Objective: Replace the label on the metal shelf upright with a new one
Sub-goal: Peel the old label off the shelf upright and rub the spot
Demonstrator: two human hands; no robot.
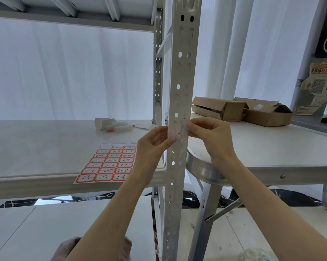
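Observation:
A grey perforated metal upright [181, 72] runs top to bottom through the middle of the view. A torn, mostly scraped white label with red traces [178, 129] clings to it at hand height. My left hand [153, 140] presses its fingertips on the upright's left edge beside the label. My right hand [207, 129] pinches the label's right edge against the upright. A sheet of red-bordered handwritten labels [109, 162] lies on the shelf board to the left, near its front edge.
White paper rolls and a pen [113, 125] lie further back on the shelf board [36, 147]. Two open cardboard boxes [241, 112] sit on a table at the right. A metal stool frame [206, 174] stands beside the upright.

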